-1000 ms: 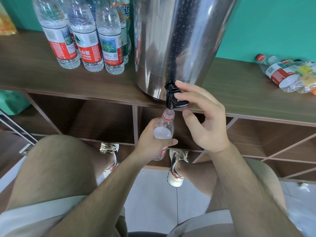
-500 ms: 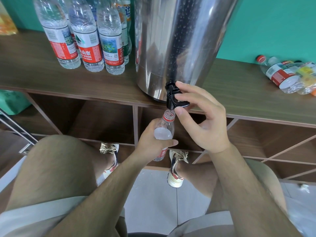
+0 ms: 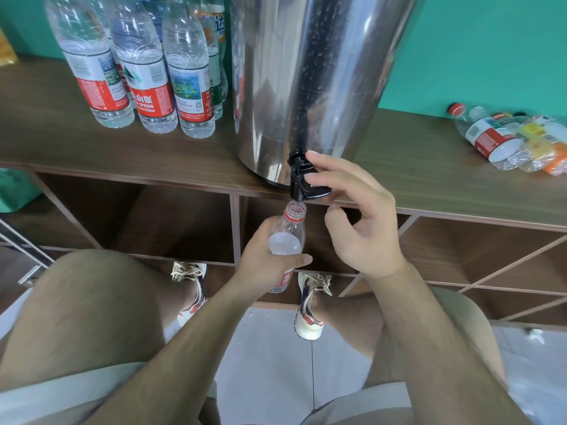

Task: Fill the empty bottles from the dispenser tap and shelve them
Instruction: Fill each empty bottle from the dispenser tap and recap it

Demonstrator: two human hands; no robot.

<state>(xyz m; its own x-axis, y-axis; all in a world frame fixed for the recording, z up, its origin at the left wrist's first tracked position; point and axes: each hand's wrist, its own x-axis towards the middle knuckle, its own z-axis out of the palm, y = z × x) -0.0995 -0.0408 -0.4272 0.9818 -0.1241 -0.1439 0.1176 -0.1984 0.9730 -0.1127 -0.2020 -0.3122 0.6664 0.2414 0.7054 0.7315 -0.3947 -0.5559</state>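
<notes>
A steel dispenser (image 3: pixel 306 81) stands on the wooden shelf top (image 3: pixel 429 167), its black tap (image 3: pixel 302 179) hanging over the front edge. My left hand (image 3: pixel 267 259) grips a small clear bottle (image 3: pixel 288 237) with a red neck ring, held upright with its open mouth just under the tap. My right hand (image 3: pixel 359 219) holds the tap lever, index and middle fingers laid on top and the thumb curled below. The bottle looks nearly full.
Several upright filled bottles (image 3: pixel 138 65) stand on the shelf top left of the dispenser. Empty bottles (image 3: pixel 509 139) lie on their sides at the right. Open wooden cubbies (image 3: pixel 171 219) sit below the top. My knees and shoes are over a tiled floor.
The thumb of my right hand has dropped a little lower under the tap lever. The bottle stays under the spout in my left hand.
</notes>
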